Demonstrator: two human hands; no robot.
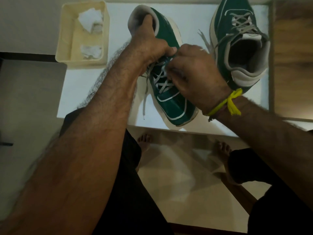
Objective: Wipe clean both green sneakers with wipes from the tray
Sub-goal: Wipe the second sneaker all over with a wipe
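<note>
One green sneaker (174,106) lies on the white table (101,99) with its toe toward me. My left hand (149,44) grips its heel collar, fingers tucked inside the opening. My right hand (194,72) sits over the grey laces with fingers curled, and a bit of white wipe (170,62) shows under them. The second green sneaker (240,5) stands at the right, heel toward me, laces loose. The cream tray (64,39) at the back left holds crumpled wipes (91,21).
A loose lace end (144,107) trails over the table toward its front edge. A wooden surface (293,56) borders the table on the right and a grey surface (30,99) on the left. My bare feet (144,141) show on the floor below.
</note>
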